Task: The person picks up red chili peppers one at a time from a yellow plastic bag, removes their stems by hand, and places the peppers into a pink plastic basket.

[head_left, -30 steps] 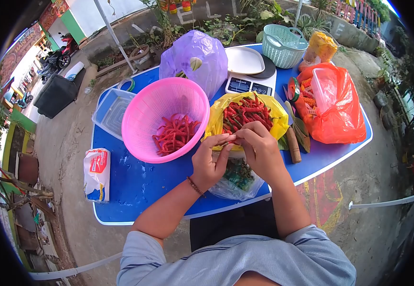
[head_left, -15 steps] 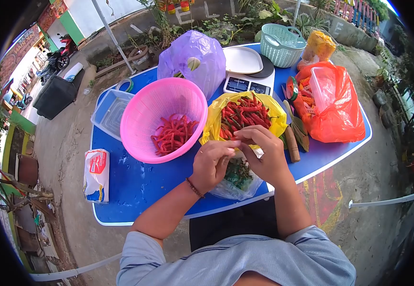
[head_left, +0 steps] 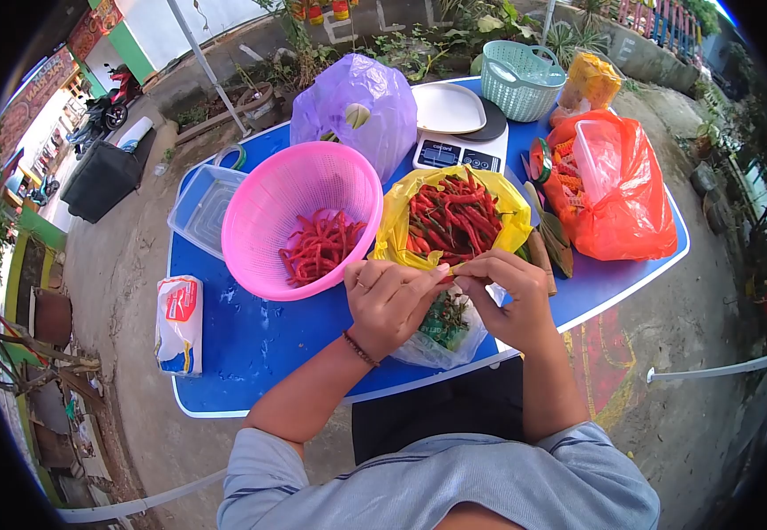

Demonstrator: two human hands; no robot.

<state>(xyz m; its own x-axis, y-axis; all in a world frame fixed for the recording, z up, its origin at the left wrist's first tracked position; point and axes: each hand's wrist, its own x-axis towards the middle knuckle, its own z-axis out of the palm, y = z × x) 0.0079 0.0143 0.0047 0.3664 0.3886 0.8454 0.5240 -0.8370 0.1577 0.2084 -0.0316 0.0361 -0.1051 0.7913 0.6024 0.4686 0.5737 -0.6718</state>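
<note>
My left hand (head_left: 389, 302) and my right hand (head_left: 514, 302) meet fingertip to fingertip at the near rim of a yellow plastic bag (head_left: 392, 231). Pinched between them is a small red chili, mostly covered by the fingers. Red chilies (head_left: 456, 212) with green stems fill the yellow bag. Under my hands lies a clear plastic bag (head_left: 441, 353) holding green stem scraps (head_left: 445, 320). Left of the yellow bag, a tilted pink colander (head_left: 255, 212) contains a pile of red chilies (head_left: 321, 246).
On the blue table (head_left: 251, 353) stand a kitchen scale (head_left: 458, 155), purple bag (head_left: 357, 106), green basket (head_left: 517, 93) and orange bag (head_left: 626, 221). A knife handle (head_left: 542, 261) lies right of the yellow bag. Clear container (head_left: 207, 208) and white-red packet (head_left: 180, 322) sit left.
My right hand has come down and slightly right, its fingers now closed more firmly against the chili. My left hand has shifted a little left. The objects on the table stay put.
</note>
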